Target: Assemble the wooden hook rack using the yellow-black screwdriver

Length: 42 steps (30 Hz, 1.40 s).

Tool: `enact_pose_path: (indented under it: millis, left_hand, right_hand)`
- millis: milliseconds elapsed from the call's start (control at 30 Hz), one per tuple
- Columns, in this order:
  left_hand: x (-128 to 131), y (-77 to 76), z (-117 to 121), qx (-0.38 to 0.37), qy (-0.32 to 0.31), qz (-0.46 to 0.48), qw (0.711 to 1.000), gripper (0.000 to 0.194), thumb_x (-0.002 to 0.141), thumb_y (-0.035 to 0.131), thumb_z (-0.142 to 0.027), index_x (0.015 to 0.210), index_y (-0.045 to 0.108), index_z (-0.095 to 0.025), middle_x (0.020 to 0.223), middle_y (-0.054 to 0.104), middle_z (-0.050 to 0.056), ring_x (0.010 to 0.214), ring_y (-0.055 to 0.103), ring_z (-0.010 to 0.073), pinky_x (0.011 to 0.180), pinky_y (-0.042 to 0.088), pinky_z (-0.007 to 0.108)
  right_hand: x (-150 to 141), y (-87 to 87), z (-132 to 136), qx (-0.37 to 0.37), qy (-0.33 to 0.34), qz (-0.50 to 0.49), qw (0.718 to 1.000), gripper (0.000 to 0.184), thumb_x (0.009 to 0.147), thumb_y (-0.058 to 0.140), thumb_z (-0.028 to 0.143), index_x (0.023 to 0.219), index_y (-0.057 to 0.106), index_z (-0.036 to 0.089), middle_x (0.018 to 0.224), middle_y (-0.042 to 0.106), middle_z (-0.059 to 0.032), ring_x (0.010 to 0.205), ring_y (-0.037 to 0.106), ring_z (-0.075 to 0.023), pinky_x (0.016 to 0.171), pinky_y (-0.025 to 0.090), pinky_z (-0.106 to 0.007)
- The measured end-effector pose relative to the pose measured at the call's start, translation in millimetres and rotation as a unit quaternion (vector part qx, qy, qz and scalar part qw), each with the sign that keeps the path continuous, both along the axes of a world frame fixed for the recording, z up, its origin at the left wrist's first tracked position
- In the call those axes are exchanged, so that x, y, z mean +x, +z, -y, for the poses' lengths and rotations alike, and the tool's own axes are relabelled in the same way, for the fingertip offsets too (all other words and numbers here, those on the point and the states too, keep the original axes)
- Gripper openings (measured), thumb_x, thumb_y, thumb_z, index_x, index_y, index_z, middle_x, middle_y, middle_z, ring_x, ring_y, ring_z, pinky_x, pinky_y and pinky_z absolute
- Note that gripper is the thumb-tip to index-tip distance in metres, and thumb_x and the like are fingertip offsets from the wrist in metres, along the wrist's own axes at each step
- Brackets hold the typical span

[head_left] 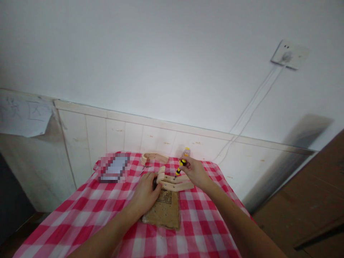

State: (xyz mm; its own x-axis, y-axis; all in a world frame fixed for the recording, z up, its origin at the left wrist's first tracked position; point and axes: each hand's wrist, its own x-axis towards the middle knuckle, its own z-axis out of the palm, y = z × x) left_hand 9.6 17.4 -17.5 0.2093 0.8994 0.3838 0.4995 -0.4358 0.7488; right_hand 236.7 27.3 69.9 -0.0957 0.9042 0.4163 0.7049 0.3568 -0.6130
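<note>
My right hand [195, 172] grips a yellow-and-black screwdriver [181, 167], its tip pointing down at a screw in a pale curved wooden piece [182, 184]. Two arms of this piece reach to the right, with dark screws along them. At its curved left end, the fingers and thumb of my left hand [147, 190] are closed around the wood. Something dark shows beside that thumb, too small to make out. Under the wood lies a worn brown cardboard sheet [162, 213] with black printed lines. A similar wooden piece [154, 157] rests farther back.
A red-and-white checked cloth [102, 215] covers the table, which stands against a panelled wall [133, 136]. A blurred-out phone-like object [115, 168] lies at left. A small clear container with a yellow top [186, 152] stands behind. White cords [251, 113] hang from the socket.
</note>
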Motion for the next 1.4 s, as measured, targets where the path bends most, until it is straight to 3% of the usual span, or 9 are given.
enact_pose_path:
  millis: [367,900,1200,1400]
  left_hand:
    - [0,-2.6,-2,0.001,0.001,-0.019,1.0,0.023,0.092,0.054,-0.032,0.104,0.067,-0.017,0.104,0.07,0.011,0.1,0.062,0.0283,0.089,0.046,0.041]
    - [0,-2.5,-1,0.009,0.002,-0.011,1.0,0.023,0.091,0.055,-0.033,0.103,0.068,-0.018,0.102,0.07,0.011,0.099,0.062,0.0291,0.088,0.046,0.042]
    - [-1,-4.3,-3,-0.008,-0.008,0.001,1.0,0.027,0.091,0.054,-0.032,0.106,0.069,-0.017,0.104,0.071,0.012,0.102,0.062,0.0288,0.091,0.045,0.041]
    - [-3,-4.7,-7,-0.055,-0.009,0.029,0.998,0.03,0.09,0.053,-0.034,0.106,0.071,-0.016,0.105,0.072,0.013,0.102,0.063,0.0289,0.089,0.046,0.04]
  right_hand:
    - [-3,-9.2,-5,-0.003,-0.062,-0.019,0.998,0.007,0.08,0.072,0.022,0.086,0.067,0.021,0.069,0.068,0.0015,0.063,0.062,-0.0165,0.06,0.044,-0.025]
    - [-5,-5.7,-9,-0.012,-0.102,-0.031,0.994,0.022,0.072,0.081,0.027,0.074,0.059,0.021,0.063,0.064,0.0034,0.059,0.057,-0.0155,0.055,0.037,-0.024]
    - [-12,-3.0,-4,0.02,-0.094,-0.088,0.992,0.02,0.074,0.077,0.035,0.074,0.062,0.022,0.062,0.065,0.0032,0.057,0.058,-0.0161,0.055,0.042,-0.026]
    - [-15,5.2,6,0.069,-0.102,-0.147,0.982,0.029,0.079,0.075,0.047,0.089,0.067,0.021,0.075,0.07,-0.0011,0.066,0.064,-0.0186,0.063,0.051,-0.031]
